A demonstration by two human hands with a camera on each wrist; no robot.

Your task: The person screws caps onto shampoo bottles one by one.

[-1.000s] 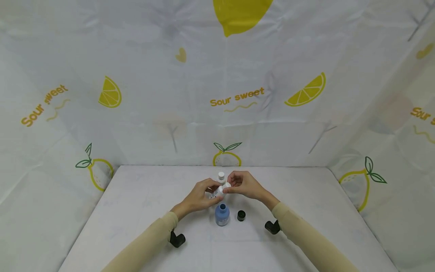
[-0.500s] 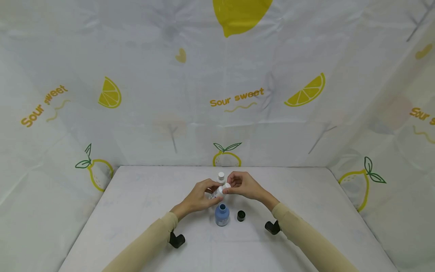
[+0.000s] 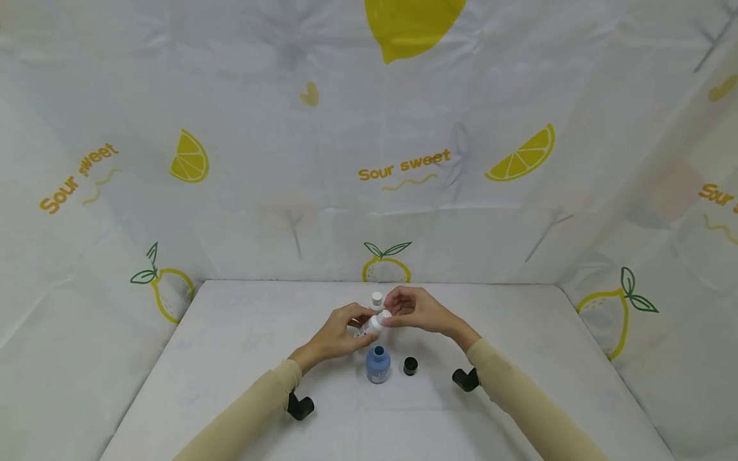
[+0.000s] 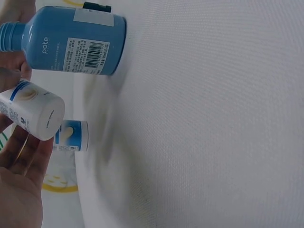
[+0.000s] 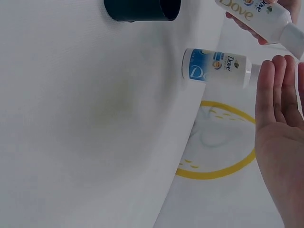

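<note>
My left hand grips a small white Dove bottle, held tilted above the table with its neck toward my right hand. At its white cap, my right hand has thumb and index finger; the other fingers extend loosely beside it. The thumb lies out of the right wrist view. A second white Dove bottle, with a blue lower label, stands upright just behind the hands, its cap on. In front of the hands stands a blue bottle with its mouth uncovered. A black cap sits to its right.
The white tabletop meets a white backdrop printed with lemons along its far edge, and more of this cloth rises at both sides. Black wrist-camera mounts stick out below each beige sleeve.
My right hand has shifted slightly right and upward at the white cap, and more of the cap now shows. The left hand and the standing bottles stay put.
</note>
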